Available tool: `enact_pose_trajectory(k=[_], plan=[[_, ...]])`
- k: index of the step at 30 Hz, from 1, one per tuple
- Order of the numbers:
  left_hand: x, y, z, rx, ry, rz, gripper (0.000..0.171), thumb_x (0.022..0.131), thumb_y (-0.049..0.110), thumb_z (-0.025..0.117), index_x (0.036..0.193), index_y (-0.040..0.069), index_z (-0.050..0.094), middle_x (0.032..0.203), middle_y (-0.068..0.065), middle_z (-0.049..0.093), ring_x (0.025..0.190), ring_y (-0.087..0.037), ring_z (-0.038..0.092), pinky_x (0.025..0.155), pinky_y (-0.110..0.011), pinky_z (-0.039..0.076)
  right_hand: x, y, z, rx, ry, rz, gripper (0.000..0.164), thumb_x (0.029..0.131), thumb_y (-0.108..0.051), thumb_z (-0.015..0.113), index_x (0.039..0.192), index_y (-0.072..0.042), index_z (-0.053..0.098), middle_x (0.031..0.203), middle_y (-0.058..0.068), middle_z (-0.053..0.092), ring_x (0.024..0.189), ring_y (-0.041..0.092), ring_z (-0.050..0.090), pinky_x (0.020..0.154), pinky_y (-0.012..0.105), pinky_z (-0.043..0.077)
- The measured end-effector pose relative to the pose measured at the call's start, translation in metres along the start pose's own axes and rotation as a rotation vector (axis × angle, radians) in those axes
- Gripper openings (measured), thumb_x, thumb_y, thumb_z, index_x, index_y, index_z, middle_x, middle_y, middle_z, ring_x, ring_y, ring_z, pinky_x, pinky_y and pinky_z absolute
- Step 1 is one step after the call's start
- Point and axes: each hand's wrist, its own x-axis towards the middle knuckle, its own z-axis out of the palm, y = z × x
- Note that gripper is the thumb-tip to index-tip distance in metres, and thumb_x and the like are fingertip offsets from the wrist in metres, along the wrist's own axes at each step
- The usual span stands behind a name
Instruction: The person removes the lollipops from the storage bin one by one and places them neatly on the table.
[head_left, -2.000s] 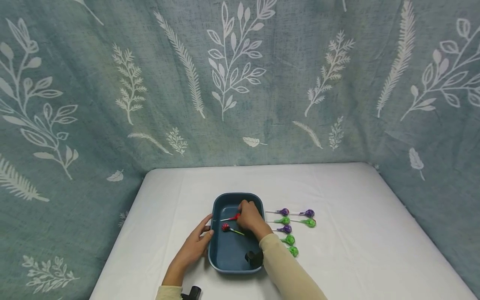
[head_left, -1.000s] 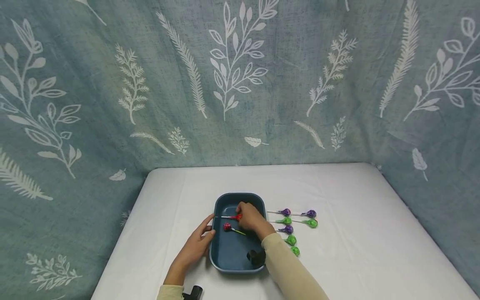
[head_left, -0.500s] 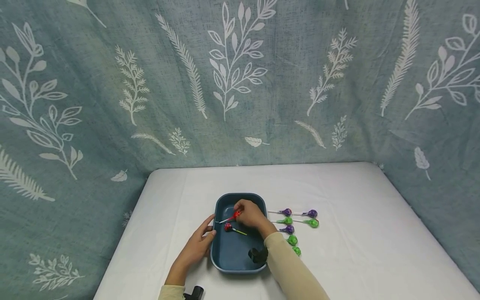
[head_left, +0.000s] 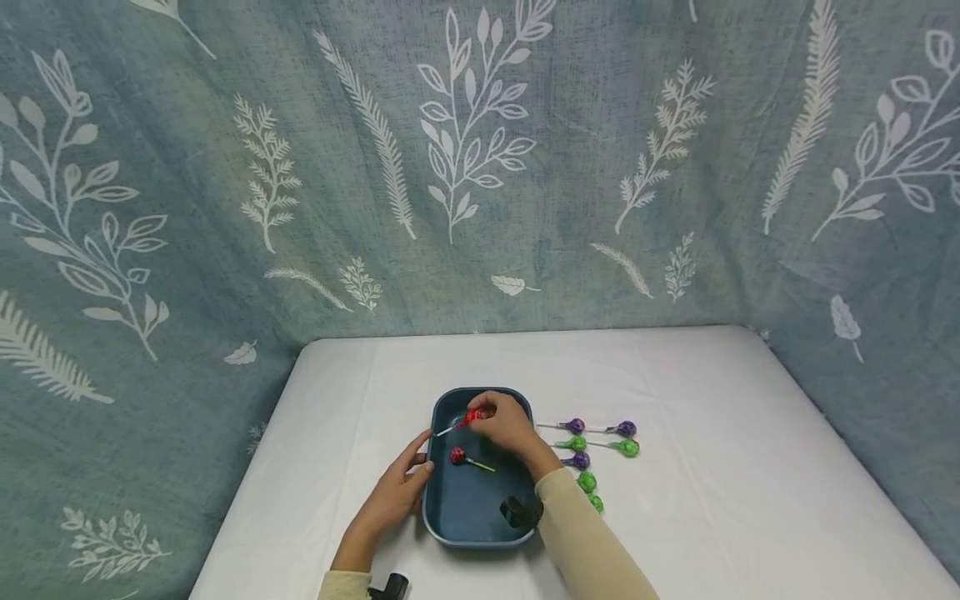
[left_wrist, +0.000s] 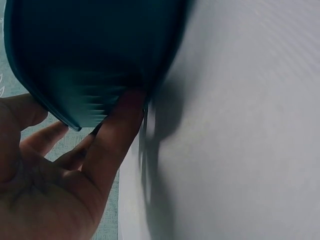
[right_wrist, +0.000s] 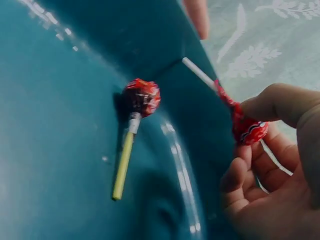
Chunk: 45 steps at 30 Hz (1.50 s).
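In the head view my right hand (head_left: 507,423) pinches a red-wrapped lollipop (head_left: 472,416) by its candy end, over the far part of a dark blue tray (head_left: 480,547). The lollipop's white stick (right_wrist: 200,74) points left toward the tray's side wall. A second lollipop with a dark red wrapper (head_left: 458,455) and a yellow-green stick (right_wrist: 123,167) lies on the tray floor. My left hand (head_left: 392,492) holds the tray's left side. The left wrist view shows its fingers (left_wrist: 116,135) against the outer wall and up at the rim.
Just right of the tray, purple lollipops (head_left: 622,429) and green lollipops (head_left: 624,448) lie in rows on the white tablecloth (head_left: 697,492); my right forearm hides part of them. A patterned blue-green cloth (head_left: 480,275) hangs behind the table.
My right hand has raised the red lollipop from the tray floor, shifting slightly up and to the left. Its stick now slants. My left hand stays on the tray.
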Motion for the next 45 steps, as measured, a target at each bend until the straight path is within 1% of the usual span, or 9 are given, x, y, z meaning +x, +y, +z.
enact_pose_trajectory(k=[5, 10, 20, 25, 29, 34, 39, 42, 45], plan=[[-0.001, 0.001, 0.002, 0.022, 0.016, -0.007, 0.056, 0.108, 0.015, 0.051, 0.160, 0.014, 0.031, 0.136, -0.029, 0.051, 0.104, -0.035, 0.064, 0.062, -0.038, 0.056, -0.009, -0.009, -0.014, 0.045, 0.074, -0.071, 0.022, 0.089, -0.006, 0.071, 0.110, -0.008, 0.069, 0.102, 0.002, 0.068, 0.095, 0.020, 0.064, 0.087, 0.043, 0.052], [-0.001, 0.001, 0.003, 0.042, 0.031, -0.007, 0.056, 0.108, 0.015, 0.051, 0.160, 0.013, 0.031, 0.137, -0.029, 0.051, 0.107, -0.037, 0.064, 0.065, -0.038, 0.057, -0.025, -0.024, -0.038, 0.084, 0.143, -0.066, 0.022, 0.089, -0.005, 0.072, 0.110, -0.007, 0.068, 0.104, 0.006, 0.069, 0.099, 0.025, 0.064, 0.089, 0.045, 0.051], [0.002, -0.005, 0.004, 0.045, 0.043, -0.013, 0.056, 0.107, 0.014, 0.052, 0.159, 0.011, 0.031, 0.136, -0.030, 0.051, 0.103, -0.035, 0.063, 0.061, -0.037, 0.054, -0.067, -0.017, -0.092, 0.101, 0.265, -0.060, 0.024, 0.092, -0.006, 0.073, 0.115, -0.002, 0.067, 0.109, 0.012, 0.067, 0.105, 0.027, 0.063, 0.082, 0.027, 0.053], [0.001, -0.004, 0.004, 0.034, 0.036, -0.018, 0.056, 0.107, 0.014, 0.052, 0.160, 0.012, 0.031, 0.137, -0.029, 0.051, 0.102, -0.033, 0.063, 0.060, -0.036, 0.053, -0.093, -0.001, -0.115, 0.044, 0.338, -0.004, 0.028, 0.095, -0.012, 0.073, 0.119, -0.001, 0.065, 0.113, 0.014, 0.067, 0.109, 0.026, 0.062, 0.085, 0.022, 0.050], [0.003, -0.005, 0.004, 0.045, 0.031, -0.015, 0.056, 0.107, 0.012, 0.051, 0.160, 0.011, 0.031, 0.136, -0.030, 0.051, 0.102, -0.035, 0.063, 0.060, -0.037, 0.053, -0.111, 0.019, -0.128, 0.005, 0.388, 0.074, 0.032, 0.095, -0.017, 0.072, 0.122, -0.002, 0.064, 0.116, 0.014, 0.067, 0.108, 0.021, 0.061, 0.085, 0.018, 0.048], [0.005, -0.003, 0.005, 0.056, 0.039, -0.009, 0.055, 0.108, 0.011, 0.050, 0.159, 0.010, 0.031, 0.137, -0.031, 0.050, 0.102, -0.036, 0.063, 0.060, -0.037, 0.053, -0.126, 0.037, -0.136, -0.025, 0.434, 0.151, 0.033, 0.095, -0.017, 0.072, 0.123, -0.001, 0.064, 0.118, 0.015, 0.066, 0.109, 0.023, 0.061, 0.082, 0.013, 0.047], [0.005, -0.001, 0.005, 0.035, 0.032, 0.004, 0.056, 0.107, 0.013, 0.051, 0.160, 0.011, 0.031, 0.137, -0.031, 0.050, 0.104, -0.037, 0.063, 0.061, -0.037, 0.054, -0.137, 0.053, -0.140, -0.071, 0.453, 0.191, 0.033, 0.095, -0.014, 0.073, 0.123, 0.000, 0.064, 0.121, 0.018, 0.066, 0.112, 0.027, 0.063, 0.081, 0.011, 0.046], [0.002, -0.001, 0.004, 0.036, 0.027, 0.002, 0.056, 0.107, 0.013, 0.052, 0.159, 0.011, 0.031, 0.135, -0.030, 0.051, 0.100, -0.035, 0.063, 0.059, -0.036, 0.053, -0.143, 0.063, -0.141, -0.092, 0.439, 0.233, 0.033, 0.094, -0.012, 0.073, 0.123, 0.001, 0.063, 0.121, 0.019, 0.066, 0.111, 0.028, 0.064, 0.084, 0.018, 0.049], [0.001, -0.001, 0.004, 0.044, 0.028, -0.004, 0.056, 0.107, 0.014, 0.052, 0.159, 0.013, 0.032, 0.136, -0.029, 0.051, 0.104, -0.035, 0.064, 0.063, -0.037, 0.055, -0.148, 0.070, -0.142, -0.129, 0.426, 0.292, 0.036, 0.094, -0.013, 0.073, 0.124, 0.002, 0.063, 0.120, 0.021, 0.067, 0.113, 0.033, 0.064, 0.092, 0.034, 0.052]])
